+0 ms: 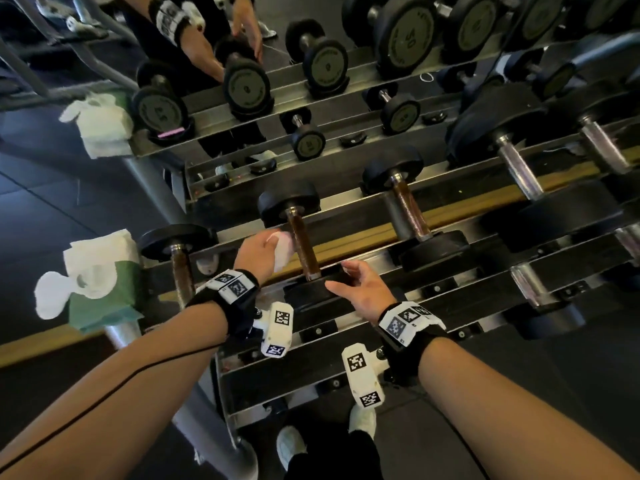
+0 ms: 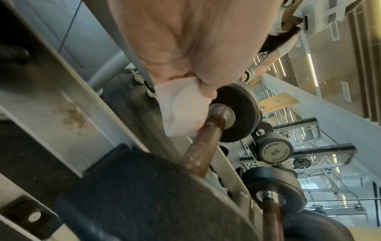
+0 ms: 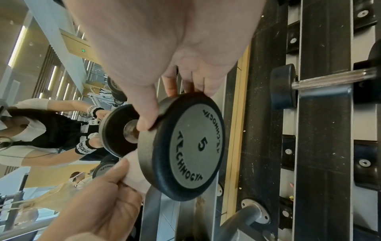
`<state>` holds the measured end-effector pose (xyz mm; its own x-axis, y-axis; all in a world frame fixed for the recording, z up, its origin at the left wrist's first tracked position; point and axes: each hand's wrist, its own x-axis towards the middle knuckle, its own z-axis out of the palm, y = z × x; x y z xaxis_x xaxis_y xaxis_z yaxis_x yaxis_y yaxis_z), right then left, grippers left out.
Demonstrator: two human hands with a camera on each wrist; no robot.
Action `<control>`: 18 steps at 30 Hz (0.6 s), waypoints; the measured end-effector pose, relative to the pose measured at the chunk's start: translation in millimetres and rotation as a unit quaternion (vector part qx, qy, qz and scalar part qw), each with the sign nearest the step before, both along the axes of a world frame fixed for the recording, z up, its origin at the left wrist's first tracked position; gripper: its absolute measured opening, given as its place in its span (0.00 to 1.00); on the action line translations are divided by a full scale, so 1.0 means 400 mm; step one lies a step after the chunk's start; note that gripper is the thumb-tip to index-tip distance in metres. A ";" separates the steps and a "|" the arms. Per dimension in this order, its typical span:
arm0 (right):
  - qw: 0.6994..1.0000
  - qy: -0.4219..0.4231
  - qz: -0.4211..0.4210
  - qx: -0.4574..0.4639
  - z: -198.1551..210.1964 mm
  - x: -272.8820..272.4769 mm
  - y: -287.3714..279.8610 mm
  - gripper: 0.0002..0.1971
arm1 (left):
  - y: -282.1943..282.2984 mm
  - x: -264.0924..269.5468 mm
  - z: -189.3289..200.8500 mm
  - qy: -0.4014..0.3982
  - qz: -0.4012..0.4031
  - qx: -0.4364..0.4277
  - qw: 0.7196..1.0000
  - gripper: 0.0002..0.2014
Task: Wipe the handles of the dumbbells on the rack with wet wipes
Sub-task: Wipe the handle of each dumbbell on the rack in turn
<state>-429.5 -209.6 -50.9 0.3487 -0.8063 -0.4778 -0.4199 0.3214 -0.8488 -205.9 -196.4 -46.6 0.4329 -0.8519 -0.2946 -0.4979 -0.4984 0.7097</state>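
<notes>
A small dumbbell with a rusty brown handle [image 1: 303, 247] lies across the rack's top rails [image 1: 450, 282]. My left hand [image 1: 265, 249] holds a white wet wipe [image 1: 284, 251] against the left side of that handle, near its far plate. In the left wrist view the wipe [image 2: 181, 110] is bunched in my fingers, touching the handle [image 2: 204, 143]. My right hand [image 1: 358, 284] grips the near plate [image 1: 311, 296], thumb on one face and fingers over the rim. The right wrist view shows this plate [image 3: 185, 146] marked 5.
A green pack of wipes [image 1: 100, 289] sits on the rack's left end. Other rusty-handled dumbbells lie to the left [image 1: 180, 265] and right [image 1: 405, 209], and bigger chrome-handled ones [image 1: 516, 171] further right. A mirror behind repeats the rack. My white shoes [image 1: 291, 445] stand below.
</notes>
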 end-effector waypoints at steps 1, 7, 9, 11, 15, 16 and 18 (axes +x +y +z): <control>1.000 0.007 0.002 -0.003 0.001 0.001 -0.002 0.31 | 0.001 -0.009 -0.006 0.021 -0.002 -0.016 1.000 0.18; 0.999 0.026 0.008 -0.038 -0.001 0.004 0.011 0.26 | 0.065 -0.055 -0.050 0.106 -0.036 -0.066 0.992 0.15; 0.999 0.021 -0.005 -0.045 -0.006 0.006 0.021 0.24 | 0.088 -0.064 -0.060 0.124 -0.054 -0.062 0.989 0.18; 0.999 0.018 -0.009 -0.044 -0.009 0.005 0.026 0.23 | 0.095 -0.057 -0.064 0.135 -0.050 -0.063 0.988 0.19; 1.000 0.009 0.008 -0.029 -0.013 -0.002 0.020 0.24 | 0.062 -0.030 -0.058 0.139 0.048 -0.103 0.984 0.18; 1.000 0.006 0.012 -0.024 -0.012 -0.002 0.018 0.24 | 0.052 -0.029 -0.055 0.136 0.071 -0.108 0.982 0.18; 1.000 0.008 0.017 -0.016 -0.011 -0.001 0.014 0.23 | 0.035 -0.039 -0.053 0.134 0.073 -0.111 0.982 0.16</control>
<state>-429.8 -203.9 -55.3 0.3685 -0.8094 -0.4573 -0.4445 0.2786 -0.8513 -221.7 -182.4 -68.0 0.4868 -0.8428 -0.2297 -0.2126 -0.3693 0.9047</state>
